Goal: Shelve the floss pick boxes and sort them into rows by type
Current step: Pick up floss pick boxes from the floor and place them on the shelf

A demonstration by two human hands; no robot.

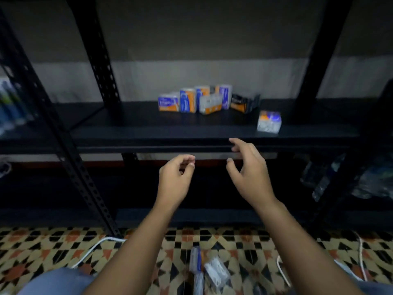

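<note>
Both hands up and empty in front of the black shelf (pixel 127 122): left hand (pixel 175 177) loosely curled, thumb near the fingertips, gripping nothing; right hand (pixel 249 169) half open, fingers bent and spread, reaching toward the shelf edge without touching a box. Up on the shelf, a cluster of floss pick boxes (pixel 197 101) standing close together near the back, a dark box (pixel 244 103) just beside them on the right, and one clear pack (pixel 269 121) apart near the front edge. Down on the patterned floor (pixel 42 248) between the forearms, more packs (pixel 209 271) lying loose, blurred.
</note>
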